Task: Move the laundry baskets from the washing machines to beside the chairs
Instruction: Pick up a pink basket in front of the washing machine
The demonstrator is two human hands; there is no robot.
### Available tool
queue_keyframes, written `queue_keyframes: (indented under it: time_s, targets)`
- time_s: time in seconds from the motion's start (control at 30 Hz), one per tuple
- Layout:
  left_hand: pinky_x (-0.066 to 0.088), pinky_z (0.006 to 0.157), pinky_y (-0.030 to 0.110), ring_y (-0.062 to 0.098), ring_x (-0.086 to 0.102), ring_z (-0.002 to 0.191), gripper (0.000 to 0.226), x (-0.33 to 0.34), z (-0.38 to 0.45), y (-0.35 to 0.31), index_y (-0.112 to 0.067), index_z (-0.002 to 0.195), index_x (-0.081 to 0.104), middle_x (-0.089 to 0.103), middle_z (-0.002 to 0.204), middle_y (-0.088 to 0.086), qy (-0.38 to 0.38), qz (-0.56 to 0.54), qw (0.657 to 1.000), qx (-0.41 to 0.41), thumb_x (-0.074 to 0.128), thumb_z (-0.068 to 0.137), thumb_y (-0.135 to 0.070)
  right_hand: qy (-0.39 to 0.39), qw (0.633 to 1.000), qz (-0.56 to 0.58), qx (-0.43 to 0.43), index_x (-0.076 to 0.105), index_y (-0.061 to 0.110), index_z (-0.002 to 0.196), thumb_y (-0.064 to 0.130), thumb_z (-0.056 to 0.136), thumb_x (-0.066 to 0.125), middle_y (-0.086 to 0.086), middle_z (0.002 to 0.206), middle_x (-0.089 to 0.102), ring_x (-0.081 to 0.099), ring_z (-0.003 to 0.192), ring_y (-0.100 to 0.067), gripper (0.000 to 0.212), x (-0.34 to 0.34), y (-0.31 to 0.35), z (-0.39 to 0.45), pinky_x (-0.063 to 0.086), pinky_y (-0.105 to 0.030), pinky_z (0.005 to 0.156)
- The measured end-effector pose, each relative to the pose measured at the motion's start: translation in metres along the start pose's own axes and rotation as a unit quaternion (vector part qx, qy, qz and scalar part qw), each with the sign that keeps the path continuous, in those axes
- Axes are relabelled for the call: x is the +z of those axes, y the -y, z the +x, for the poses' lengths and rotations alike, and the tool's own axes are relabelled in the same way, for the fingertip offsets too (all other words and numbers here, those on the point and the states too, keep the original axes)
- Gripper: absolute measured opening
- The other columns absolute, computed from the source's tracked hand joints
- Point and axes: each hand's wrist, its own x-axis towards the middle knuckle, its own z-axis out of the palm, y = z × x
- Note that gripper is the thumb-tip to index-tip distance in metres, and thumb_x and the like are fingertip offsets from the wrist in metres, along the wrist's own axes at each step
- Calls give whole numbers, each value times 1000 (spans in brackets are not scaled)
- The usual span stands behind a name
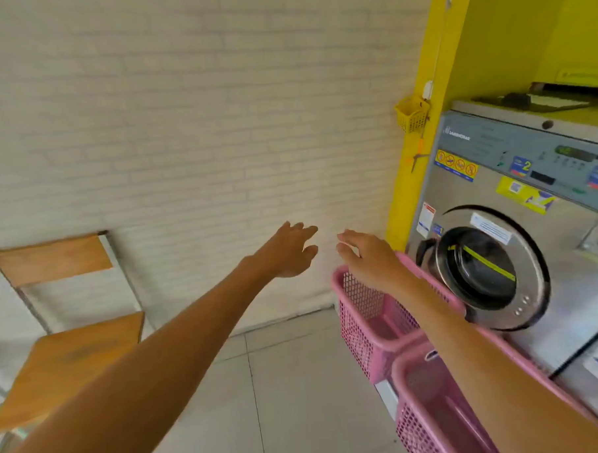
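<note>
Reach phase: left hand [286,252] and right hand [369,257] both spread, holding nothing, mid-frame. Far pink basket [366,312] sits lower right against the washing machine [518,251]; nearer basket [432,412] below it. Next: grab its rim, carry to chair [66,339] at left.

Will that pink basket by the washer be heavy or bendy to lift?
Probably light: the far pink basket has thin mesh walls and looks empty. It may flex slightly, yet its thick rim should hold shape. It likely slides easily on the smooth tile floor.
</note>
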Motion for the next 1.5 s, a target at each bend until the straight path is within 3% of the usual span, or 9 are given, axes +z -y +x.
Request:
queue_keyframes:
  time_s: [0.1,0.2,0.33,0.43,0.63,0.93,1.1,1.37,1.5]
  targets:
    - [18,121,45,29,17,149,56,41,8,-3,-21,155,24,25,161,7,55,-14,998,1,38,103,-36,27,999,-7,40,57,17,141,39,105,41,-4,147,55,58,127,-19,46,13,-27,-12,48,-37,105]
    - [25,118,45,27,27,146,57,83,14,-4,-23,155,23,31,159,5,95,-39,995,-2,42,102,-34,45,995,14,86,65,11,123,34,106,40,-3,98,73,67,80,-10,38,30,-51,-30,51,-24,69]
    - [27,115,37,25,33,143,55,125,36,-5,-22,154,26,34,157,4,131,-52,990,4,44,102,-29,63,979,77,176,65,2,120,32,106,42,-22,118,68,65,109,-34,40,62,-105,-39,50,-45,92]
    - [25,117,36,25,31,145,56,158,68,-2,-20,155,25,32,158,4,166,-43,985,10,44,103,-29,69,963,109,236,66,11,107,28,103,44,-12,99,70,67,94,-25,29,90,-147,-37,51,-40,81]
    - [28,115,37,27,34,143,54,215,159,3,-21,154,28,34,157,6,231,-32,972,12,43,103,-28,63,927,156,335,54,8,142,31,101,46,-7,145,57,53,132,-23,48,123,-230,2,38,-33,107]
    - [38,107,35,29,46,135,51,265,253,-4,-14,152,33,45,150,11,323,-33,946,10,44,102,-21,92,869,162,458,50,9,147,33,102,48,-8,151,51,47,139,-25,51,131,-318,26,35,-38,114]
    - [47,97,35,30,56,122,43,283,301,1,-7,143,45,55,139,14,369,-20,929,23,43,101,-19,29,825,149,544,34,5,154,36,94,58,-16,159,34,36,145,-35,71,144,-344,31,34,-47,116]
    - [51,92,29,29,60,114,37,325,401,26,-4,125,57,60,129,13,417,-17,908,23,39,102,-28,-3,744,174,645,38,5,140,41,83,53,-20,136,52,59,118,-40,69,169,-396,50,53,-55,93]
    - [43,97,32,29,55,121,40,343,439,32,-8,136,51,54,139,11,436,6,898,56,41,103,-27,-18,692,189,697,13,8,156,30,83,57,-20,138,53,67,100,-39,88,171,-410,59,53,-36,67]
